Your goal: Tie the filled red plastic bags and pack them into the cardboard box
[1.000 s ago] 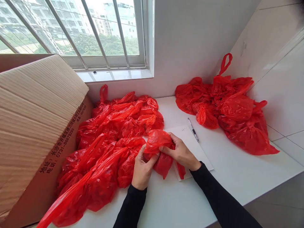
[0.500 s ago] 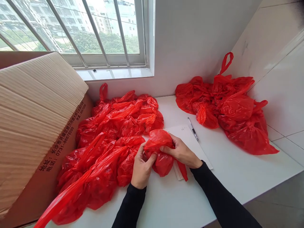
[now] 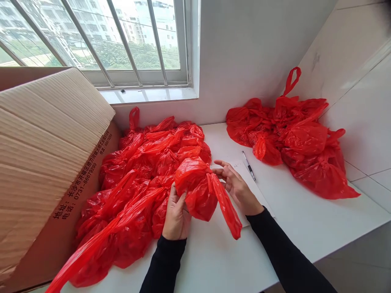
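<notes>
I see the left hand (image 3: 175,213) pinching a crumpled red bag (image 3: 197,189) at frame centre, the right hand (image 3: 236,187) open beside its loose handle (image 3: 226,205); it looks featherlight, limp and slick, best gripped at the bunched neck.

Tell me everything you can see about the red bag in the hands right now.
The bag is thin, glossy, crinkled red plastic, bunched into a loose ball above the white counter. One handle strip hangs free toward the lower right. The left hand grips its left side; the right hand, fingers spread, touches its right side. It sits beside the left pile.
</notes>
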The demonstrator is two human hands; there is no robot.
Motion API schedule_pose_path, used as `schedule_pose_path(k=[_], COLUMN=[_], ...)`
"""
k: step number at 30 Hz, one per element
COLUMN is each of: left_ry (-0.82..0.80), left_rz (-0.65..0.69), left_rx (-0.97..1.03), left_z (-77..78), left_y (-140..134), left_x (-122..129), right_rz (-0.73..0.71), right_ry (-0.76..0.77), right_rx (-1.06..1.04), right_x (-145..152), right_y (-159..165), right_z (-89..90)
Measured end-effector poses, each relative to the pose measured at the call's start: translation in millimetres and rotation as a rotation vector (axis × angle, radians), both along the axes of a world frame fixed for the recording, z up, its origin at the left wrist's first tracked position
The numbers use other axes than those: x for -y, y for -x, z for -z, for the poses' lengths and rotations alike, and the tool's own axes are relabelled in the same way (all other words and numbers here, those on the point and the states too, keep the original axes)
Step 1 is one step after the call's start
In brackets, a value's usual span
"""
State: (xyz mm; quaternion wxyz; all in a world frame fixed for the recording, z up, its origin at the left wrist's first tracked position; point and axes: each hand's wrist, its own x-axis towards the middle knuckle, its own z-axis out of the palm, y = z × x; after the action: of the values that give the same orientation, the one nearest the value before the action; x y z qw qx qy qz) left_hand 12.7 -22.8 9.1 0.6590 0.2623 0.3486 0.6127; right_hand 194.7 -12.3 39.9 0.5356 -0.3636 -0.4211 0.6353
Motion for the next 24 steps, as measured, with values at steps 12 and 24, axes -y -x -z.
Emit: schedule_pose_path(k=[12, 24], left_ry=[0.040, 0.051], left_rz=[0.192, 0.152], left_rx=[-0.015, -0.043], left_z=[-1.5, 3.9], left_y=[-1.1, -6.7], left_x=[4.4, 5.8], right_rz=[-0.115, -0.055], right_ry=[-0.047, -0.116], right_rx=[0.106, 0.185], right_x=[-1.1, -4.5], right_y=[5.8, 6.1], right_z=[4.9, 8.7])
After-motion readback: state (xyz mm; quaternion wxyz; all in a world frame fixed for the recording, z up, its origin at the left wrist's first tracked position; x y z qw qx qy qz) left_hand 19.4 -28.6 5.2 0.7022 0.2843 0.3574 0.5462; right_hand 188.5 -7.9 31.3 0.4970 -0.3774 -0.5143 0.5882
